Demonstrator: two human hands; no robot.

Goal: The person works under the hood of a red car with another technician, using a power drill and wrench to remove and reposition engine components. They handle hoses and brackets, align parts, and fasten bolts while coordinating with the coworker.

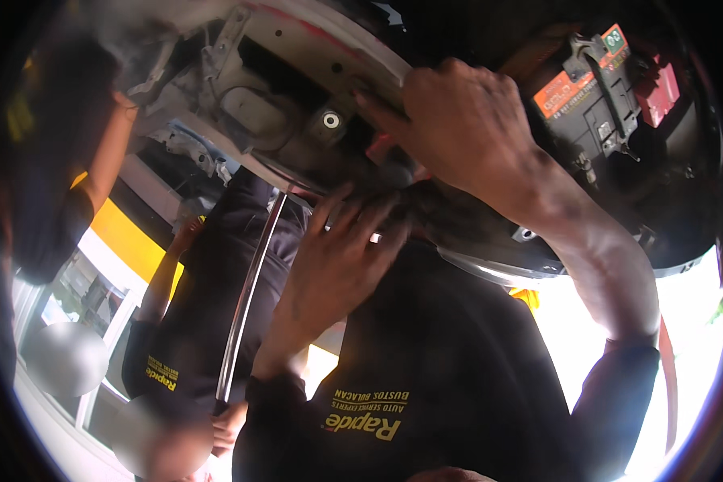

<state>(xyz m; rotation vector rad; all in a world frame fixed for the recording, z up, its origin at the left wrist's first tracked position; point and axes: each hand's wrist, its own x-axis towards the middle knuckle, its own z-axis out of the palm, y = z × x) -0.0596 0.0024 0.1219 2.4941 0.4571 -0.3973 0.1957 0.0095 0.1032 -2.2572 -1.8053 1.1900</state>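
My right hand (474, 120) reaches over the front frame panel (297, 64) of a car's engine bay. Its fingers curl down, with one digit stretched along the panel; what lies in its grip is hidden. A small red part (380, 147) shows just below that hand. My left hand (345, 249) is at the panel's lower edge, back of the hand showing, fingers spread against dark parts. Between the two hands lies a blurred dark gap. A pale round bushing (330, 120) sits in the panel beside them.
A car battery (590, 104) with an orange label and a red cover (659, 92) sits at upper right. At left, a co-worker's hand (230, 428) grips a long shiny metal bar (251, 297). Another person's arm (108, 157) reaches in at far left.
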